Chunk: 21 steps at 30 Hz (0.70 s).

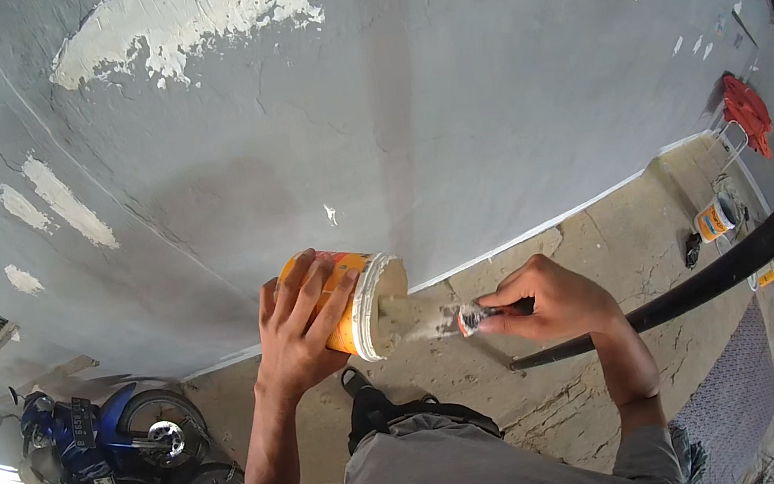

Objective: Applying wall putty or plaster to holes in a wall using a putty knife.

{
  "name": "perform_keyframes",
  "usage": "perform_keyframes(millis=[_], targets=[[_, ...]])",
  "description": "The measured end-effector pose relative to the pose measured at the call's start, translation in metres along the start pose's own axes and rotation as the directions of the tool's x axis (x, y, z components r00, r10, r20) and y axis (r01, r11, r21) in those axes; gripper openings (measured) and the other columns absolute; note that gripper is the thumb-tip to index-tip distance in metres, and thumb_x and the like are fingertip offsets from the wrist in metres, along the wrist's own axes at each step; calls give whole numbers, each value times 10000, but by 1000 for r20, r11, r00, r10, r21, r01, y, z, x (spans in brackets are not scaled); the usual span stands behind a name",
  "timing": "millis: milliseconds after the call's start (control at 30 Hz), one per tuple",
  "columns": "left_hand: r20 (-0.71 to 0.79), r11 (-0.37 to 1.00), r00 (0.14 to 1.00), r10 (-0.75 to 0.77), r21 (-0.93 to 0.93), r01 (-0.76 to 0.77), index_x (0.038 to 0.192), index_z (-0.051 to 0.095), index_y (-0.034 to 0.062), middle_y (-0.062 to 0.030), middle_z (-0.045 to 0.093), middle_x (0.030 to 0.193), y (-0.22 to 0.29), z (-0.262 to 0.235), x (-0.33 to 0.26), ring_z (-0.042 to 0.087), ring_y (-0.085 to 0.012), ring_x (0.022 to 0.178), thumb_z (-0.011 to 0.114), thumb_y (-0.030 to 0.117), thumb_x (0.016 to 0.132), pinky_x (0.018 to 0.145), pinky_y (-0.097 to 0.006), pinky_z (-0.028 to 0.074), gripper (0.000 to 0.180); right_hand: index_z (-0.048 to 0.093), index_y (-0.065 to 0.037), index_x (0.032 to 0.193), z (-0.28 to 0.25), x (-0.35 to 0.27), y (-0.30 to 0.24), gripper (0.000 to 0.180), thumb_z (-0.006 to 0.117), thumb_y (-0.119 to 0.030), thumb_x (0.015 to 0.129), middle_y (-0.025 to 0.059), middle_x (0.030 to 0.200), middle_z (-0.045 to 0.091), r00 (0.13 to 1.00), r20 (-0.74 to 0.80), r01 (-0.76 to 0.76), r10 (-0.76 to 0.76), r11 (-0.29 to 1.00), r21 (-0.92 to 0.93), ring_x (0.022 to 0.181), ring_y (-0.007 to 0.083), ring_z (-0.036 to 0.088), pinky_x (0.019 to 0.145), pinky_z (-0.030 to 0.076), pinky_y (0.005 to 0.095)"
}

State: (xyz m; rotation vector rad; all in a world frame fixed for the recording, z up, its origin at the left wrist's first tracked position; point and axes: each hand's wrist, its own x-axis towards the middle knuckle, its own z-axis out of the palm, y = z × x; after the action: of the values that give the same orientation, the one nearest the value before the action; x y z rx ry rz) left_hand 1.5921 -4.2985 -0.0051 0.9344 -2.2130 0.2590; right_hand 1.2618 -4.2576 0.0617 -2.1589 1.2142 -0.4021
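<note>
My left hand is wrapped around a yellow-orange plastic tub, which is tipped on its side with its mouth toward the right. Pale putty-like residue coats the tub's white rim and inside. In my right hand, thumb and fingers pinch the dark handle of a putty knife. Its smeared blade points left and reaches into the mouth of the tub, where the tip is hard to make out. Ahead of both hands stands a grey wall with a large white patch and several smaller ones.
Two parked motorcycles stand at the lower left. A black curved pole or tube crosses the right side. Beyond it are a small bucket and a red cloth. The concrete floor is cracked, with a patterned mat at the right.
</note>
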Motion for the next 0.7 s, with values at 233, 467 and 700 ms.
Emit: perform_keyframes(millis=[233,467,700], targets=[[77,998,997,-19,-54,23,1404,610,198,-70,590,1420,1,9,-12,548,-318,1344,920,206,550,959,-466,445,909,787,7,1100,28,4,28,299,797,-231,918,73,676,713,991,86,-126,99,899,420,507,106,585,486,442,267],[-15,963,970,-244,-120,241,1401,571,82,-128,583,1396,-8,26,-13,565,-350,1304,986,290,510,1018,-489,450,1005,734,111,1038,71,8,57,249,785,-82,889,155,723,708,955,117,-209,274,337,918,447,137,566,390,406,271],[88,839,875,-475,-254,481,1395,544,24,-182,593,1342,-27,38,-27,558,-399,1243,960,216,473,1037,-490,473,1029,675,73,1126,117,18,90,304,678,-184,963,141,833,692,917,-40,29,396,34,999,528,165,602,419,435,296]])
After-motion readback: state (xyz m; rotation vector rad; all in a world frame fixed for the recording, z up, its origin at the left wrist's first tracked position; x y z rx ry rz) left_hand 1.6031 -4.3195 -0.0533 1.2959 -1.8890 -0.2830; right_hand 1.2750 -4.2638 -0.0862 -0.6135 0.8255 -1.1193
